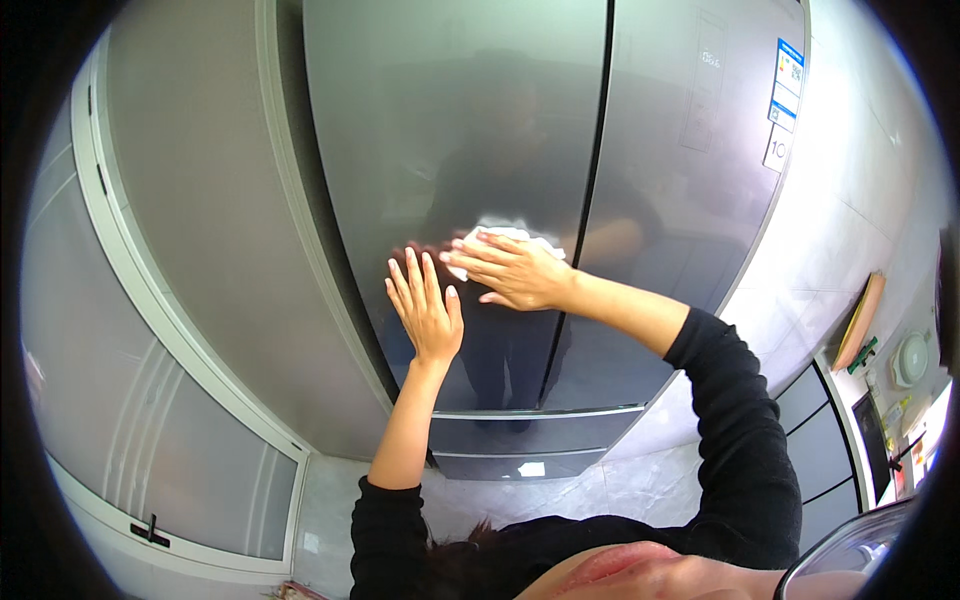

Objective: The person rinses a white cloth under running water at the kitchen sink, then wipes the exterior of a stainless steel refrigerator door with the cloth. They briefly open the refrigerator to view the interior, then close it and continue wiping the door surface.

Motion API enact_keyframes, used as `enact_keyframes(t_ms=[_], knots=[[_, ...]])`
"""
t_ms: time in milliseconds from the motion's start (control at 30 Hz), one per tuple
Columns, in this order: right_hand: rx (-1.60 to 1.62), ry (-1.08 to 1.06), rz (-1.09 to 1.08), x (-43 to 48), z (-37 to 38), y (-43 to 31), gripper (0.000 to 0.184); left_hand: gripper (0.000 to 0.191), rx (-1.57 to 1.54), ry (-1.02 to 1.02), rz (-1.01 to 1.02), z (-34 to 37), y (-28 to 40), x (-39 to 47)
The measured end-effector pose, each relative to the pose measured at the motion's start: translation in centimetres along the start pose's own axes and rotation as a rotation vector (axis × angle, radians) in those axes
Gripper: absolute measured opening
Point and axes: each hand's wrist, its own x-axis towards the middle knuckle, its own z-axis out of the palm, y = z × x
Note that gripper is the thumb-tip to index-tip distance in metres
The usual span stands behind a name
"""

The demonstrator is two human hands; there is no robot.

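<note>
A tall refrigerator (465, 135) with glossy grey doors stands straight before me. My right hand (517, 271) presses a crumpled white cloth or tissue (541, 244) flat against the left door, close to the dark gap between the doors. Most of the cloth is hidden under my palm and fingers. To its left, my left hand (427, 311) is raised at the same door with fingers spread and nothing in it. Its fingertips appear to touch the surface. Both hands and my dark outline are mirrored in the door.
Drawers (525, 433) sit low on the refrigerator. At left is a frosted-panel door (202, 442) with a black handle (150, 532). A kitchen counter (844, 382) at right holds a wooden board (859, 322). The floor (480, 499) is pale tile.
</note>
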Motion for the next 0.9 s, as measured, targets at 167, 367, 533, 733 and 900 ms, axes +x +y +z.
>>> enact_keyframes(t_ms=[167, 367, 533, 733, 900], knots=[[-0.267, 0.303, 0.022, 5.4, -7.8, 11.2, 0.071, 0.060, 0.075, -0.023, 0.021, -1.6, -2.1, -0.3], [-0.452, 0.645, 0.697, 9.0, -19.7, 24.6, 0.049, 0.063, -0.023, 0.026, 0.041, 1.4, -0.2, -0.6], [-0.355, 0.562, 0.467, 10.8, -11.7, 14.5, 0.045, 0.060, 0.017, -0.018, 0.019, -0.9, -2.4, -1.8], [0.027, 0.177, 0.235, 5.6, -0.6, -1.6, 0.056, 0.057, 0.005, 0.038, -0.051, 0.1, -2.0, -3.0], [0.151, -0.060, -0.129, 1.2, 2.8, -2.4, 0.067, 0.058, 0.036, -0.076, -0.064, -0.7, -4.0, -4.7]])
